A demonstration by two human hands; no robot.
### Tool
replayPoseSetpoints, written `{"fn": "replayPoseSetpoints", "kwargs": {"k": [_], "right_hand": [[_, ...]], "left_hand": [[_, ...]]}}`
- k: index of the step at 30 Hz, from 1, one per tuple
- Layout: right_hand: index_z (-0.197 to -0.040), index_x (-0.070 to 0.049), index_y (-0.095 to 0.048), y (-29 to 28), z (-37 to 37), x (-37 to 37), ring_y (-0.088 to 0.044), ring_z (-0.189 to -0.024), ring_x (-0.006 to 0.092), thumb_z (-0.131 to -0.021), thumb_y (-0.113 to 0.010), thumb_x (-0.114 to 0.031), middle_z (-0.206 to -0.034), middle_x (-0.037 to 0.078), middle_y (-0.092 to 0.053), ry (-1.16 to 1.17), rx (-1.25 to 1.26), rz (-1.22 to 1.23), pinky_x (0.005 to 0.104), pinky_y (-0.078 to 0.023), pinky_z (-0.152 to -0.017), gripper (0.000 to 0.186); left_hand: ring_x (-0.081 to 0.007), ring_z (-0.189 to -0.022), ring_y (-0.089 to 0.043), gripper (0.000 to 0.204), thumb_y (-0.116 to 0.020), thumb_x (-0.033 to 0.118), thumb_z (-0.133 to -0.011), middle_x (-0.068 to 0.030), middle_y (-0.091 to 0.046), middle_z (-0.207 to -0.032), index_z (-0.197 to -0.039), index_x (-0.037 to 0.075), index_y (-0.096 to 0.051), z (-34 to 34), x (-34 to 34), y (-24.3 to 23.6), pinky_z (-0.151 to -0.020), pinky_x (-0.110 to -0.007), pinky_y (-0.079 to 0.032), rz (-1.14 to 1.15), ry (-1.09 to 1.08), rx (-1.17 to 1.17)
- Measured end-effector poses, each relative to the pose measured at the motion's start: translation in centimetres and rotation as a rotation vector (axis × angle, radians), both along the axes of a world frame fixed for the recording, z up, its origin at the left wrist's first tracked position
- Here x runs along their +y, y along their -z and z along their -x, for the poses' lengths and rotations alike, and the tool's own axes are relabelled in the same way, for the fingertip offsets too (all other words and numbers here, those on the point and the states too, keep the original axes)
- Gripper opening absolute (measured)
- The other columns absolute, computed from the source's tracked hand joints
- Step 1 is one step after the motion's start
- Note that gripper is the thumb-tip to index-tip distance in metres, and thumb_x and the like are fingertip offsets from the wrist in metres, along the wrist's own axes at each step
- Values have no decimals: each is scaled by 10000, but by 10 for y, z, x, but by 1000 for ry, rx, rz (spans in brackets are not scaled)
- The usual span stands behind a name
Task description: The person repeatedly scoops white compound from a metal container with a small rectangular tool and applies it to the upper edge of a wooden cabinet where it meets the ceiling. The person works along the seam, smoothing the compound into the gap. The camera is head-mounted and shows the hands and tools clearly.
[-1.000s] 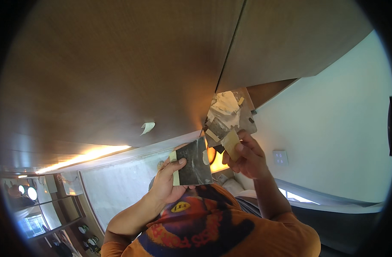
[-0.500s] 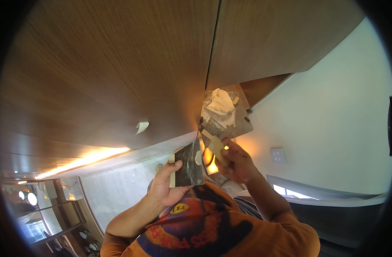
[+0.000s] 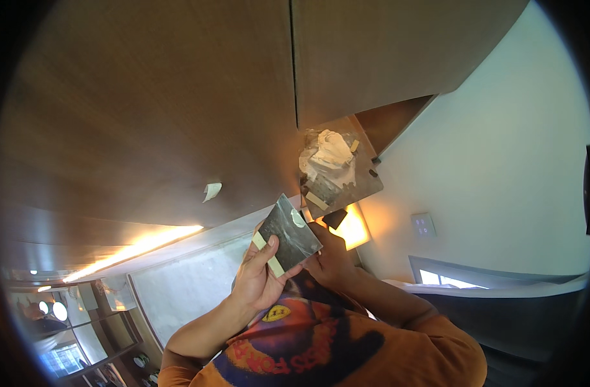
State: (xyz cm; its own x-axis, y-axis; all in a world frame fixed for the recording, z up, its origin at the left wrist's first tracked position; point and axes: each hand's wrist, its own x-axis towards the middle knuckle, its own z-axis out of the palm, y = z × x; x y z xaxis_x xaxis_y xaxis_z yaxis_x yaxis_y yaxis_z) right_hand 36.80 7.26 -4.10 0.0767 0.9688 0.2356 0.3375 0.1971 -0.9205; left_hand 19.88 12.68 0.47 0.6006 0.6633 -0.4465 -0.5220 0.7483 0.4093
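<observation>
The left hand (image 3: 259,271) is closed around the pale handle (image 3: 269,255) of a dark blade (image 3: 283,233), thumb on top. The blade has tipped over since a moment ago, and now sits slanted in front of the orange shirt (image 3: 359,335). A white blob (image 3: 297,218) is still stuck near its upper right edge.

The right hand (image 3: 330,255) has moved away from the board (image 3: 366,186) and in to the blade's right corner. Its fingers are partly hidden, so one cannot tell how open they are, or if they keep the yellow scraper. Both hands now seem to be working at the blade. White paste (image 3: 332,151) lies toward the board's top left corner, with a yellow strip (image 3: 317,201) by the bottom left corner.
</observation>
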Motion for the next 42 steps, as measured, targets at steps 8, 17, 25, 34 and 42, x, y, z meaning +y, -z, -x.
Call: {"fn": "replayPoseSetpoints", "kwargs": {"k": [8,17,25,34,42], "right_hand": [[-1376,-109,-447,45,-62,17,-415,-640,69,-1091,-497,-230,-928,75,-669,139,791,329,237,-349,-558,314],[-1318,-87,-603,201,-184,75,-633,-1009,251,-1036,-585,-252,-1097,135,-682,410,-165,330,369,-507,-877,327],[-1254,-120,-687,247,-200,122,-629,-1099,396,-944,-668,-171,-1148,208,-617,267,-683,413,475,-519,-951,315],[-1125,-94,-699,255,-183,138,-672,-1050,392,-953,-624,-178,-1089,200,-635,233,-874,515,494,-571,-856,206],[-1170,-34,-684,115,-187,114,-666,-858,195,-1016,-586,-203,-944,118,-690,-32,-236,632,345,-516,-770,248]], "left_hand": [[-208,-1042,-723,345,-565,206,-1065,-68,-686,-1212,-1398,139,-507,16,-3,10,-732,-288,-676,22,-134,30],[-259,-919,-737,341,-556,161,-1052,-92,-668,-1182,-1384,112,-495,28,-2,13,-681,-392,-636,-12,-36,36],[-315,-876,-770,337,-573,135,-1043,-148,-703,-1161,-1366,93,-485,35,-11,22,-621,-359,-678,15,-175,104],[-331,-882,-766,349,-563,120,-1044,-164,-686,-1187,-1377,92,-464,45,-17,25,-628,-367,-683,-1,-222,66],[-299,-924,-756,379,-568,130,-1036,-163,-674,-1201,-1394,71,-457,51,-14,-2,-654,-390,-677,-101,-132,90]]}}
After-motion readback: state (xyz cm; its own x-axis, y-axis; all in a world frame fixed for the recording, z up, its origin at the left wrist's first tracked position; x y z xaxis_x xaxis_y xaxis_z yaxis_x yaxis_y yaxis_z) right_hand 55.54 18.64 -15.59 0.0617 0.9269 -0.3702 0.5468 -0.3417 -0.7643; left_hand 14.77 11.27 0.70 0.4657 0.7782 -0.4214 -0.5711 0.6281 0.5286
